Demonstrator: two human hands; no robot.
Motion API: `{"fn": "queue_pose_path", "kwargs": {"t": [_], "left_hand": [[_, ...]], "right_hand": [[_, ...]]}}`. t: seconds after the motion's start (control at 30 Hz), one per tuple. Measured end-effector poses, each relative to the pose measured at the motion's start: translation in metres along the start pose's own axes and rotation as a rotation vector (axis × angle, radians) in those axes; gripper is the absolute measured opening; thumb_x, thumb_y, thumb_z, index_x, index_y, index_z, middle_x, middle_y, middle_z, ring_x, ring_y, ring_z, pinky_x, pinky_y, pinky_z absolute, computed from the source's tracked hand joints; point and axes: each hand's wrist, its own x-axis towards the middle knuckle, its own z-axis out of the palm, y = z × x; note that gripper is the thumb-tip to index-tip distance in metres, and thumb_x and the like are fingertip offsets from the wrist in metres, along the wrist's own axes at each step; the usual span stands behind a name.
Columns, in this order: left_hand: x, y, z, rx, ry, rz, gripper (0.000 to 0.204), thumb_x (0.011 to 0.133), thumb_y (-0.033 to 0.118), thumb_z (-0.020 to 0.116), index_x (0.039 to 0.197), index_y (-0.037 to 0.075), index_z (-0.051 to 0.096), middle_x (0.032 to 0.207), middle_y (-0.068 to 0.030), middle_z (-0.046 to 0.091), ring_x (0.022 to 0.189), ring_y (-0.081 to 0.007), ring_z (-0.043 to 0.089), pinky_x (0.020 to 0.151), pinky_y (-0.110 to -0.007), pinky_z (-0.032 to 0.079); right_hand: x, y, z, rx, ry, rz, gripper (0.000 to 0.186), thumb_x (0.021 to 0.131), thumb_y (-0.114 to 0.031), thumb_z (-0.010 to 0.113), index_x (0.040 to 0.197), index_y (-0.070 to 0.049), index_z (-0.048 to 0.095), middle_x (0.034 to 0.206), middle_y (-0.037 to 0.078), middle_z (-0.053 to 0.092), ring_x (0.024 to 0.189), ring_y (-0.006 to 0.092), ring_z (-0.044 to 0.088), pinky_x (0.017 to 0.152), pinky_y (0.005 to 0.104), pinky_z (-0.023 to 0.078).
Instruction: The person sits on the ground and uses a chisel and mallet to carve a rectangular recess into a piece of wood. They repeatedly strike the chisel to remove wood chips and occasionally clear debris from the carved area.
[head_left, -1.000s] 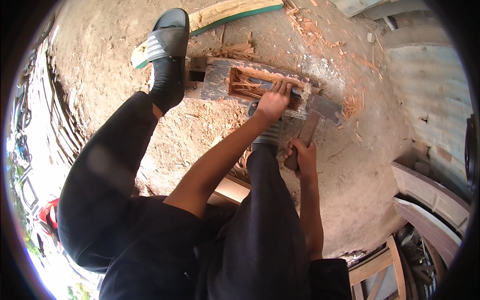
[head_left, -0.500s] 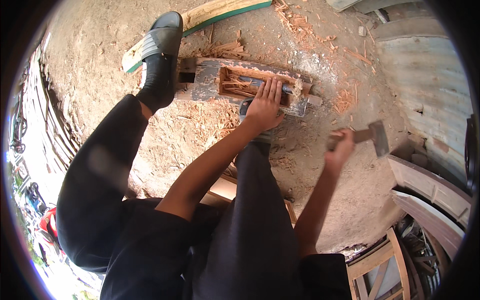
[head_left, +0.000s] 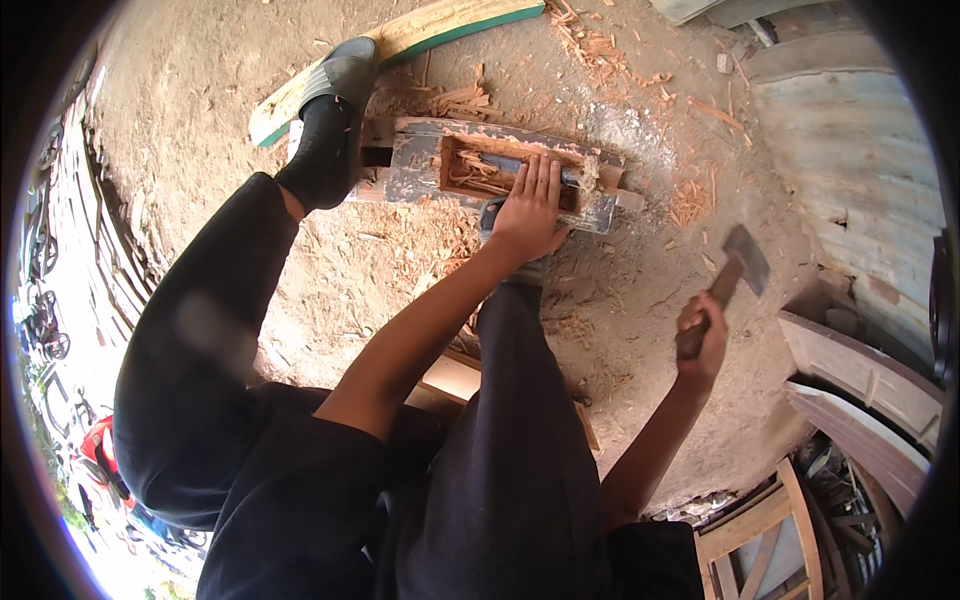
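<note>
— Head view first: where does the wooden block (head_left: 480,170) lie, and what holds it?

— At twelve o'clock on the dirt floor (head_left: 200,90), long axis running nine to three, cut-out facing up; the left hand (head_left: 528,210) lies flat and open over the chisel (head_left: 520,165), fingers towards twelve; a sandalled foot (head_left: 330,130) pins the nine o'clock end.

— And the risk?

— The right hand (head_left: 702,335) is closed round a hammer (head_left: 735,275), raised at three o'clock; a stray swing would likely strike the spread fingers.
</note>
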Motion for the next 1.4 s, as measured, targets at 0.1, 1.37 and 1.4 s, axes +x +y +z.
{"fn": "queue_pose_path", "kwargs": {"t": [0.1, 1.37, 1.4], "left_hand": [[0.004, 0.007, 0.0, -0.018, -0.007, 0.009, 0.096, 0.082, 0.048, 0.058, 0.14, -0.015, 0.014, 0.146, -0.0317, 0.021, 0.139, -0.0408, 0.018, 0.115, -0.045, 0.015], [0.007, 0.011, -0.011, 0.043, -0.117, -0.066, 0.102, 0.078, 0.047, 0.063, 0.141, -0.014, 0.011, 0.147, -0.0317, 0.019, 0.14, -0.0407, 0.017, 0.116, -0.043, 0.016], [0.009, 0.014, -0.012, 0.029, -0.118, -0.065, 0.101, 0.078, 0.046, 0.063, 0.141, -0.014, 0.011, 0.147, -0.0318, 0.019, 0.14, -0.0407, 0.017, 0.116, -0.043, 0.015]], "right_hand": [[0.043, 0.007, 0.017, 0.277, 0.273, -0.21, 0.008, 0.085, -0.01, 0.057, 0.079, -0.006, 0.051, 0.062, 0.0, 0.046, 0.056, 0.0089, 0.048, 0.05, 0.0251, 0.04], [0.026, 0.005, 0.042, 0.353, 0.317, -0.144, 0.017, 0.084, -0.013, 0.057, 0.07, -0.008, 0.05, 0.059, 0.001, 0.049, 0.048, 0.0109, 0.047, 0.044, 0.0284, 0.039], [0.034, 0.013, 0.056, 0.249, 0.442, -0.125, 0.015, 0.084, -0.011, 0.056, 0.07, -0.007, 0.05, 0.059, 0.002, 0.05, 0.048, 0.0113, 0.047, 0.043, 0.0287, 0.039]]}}
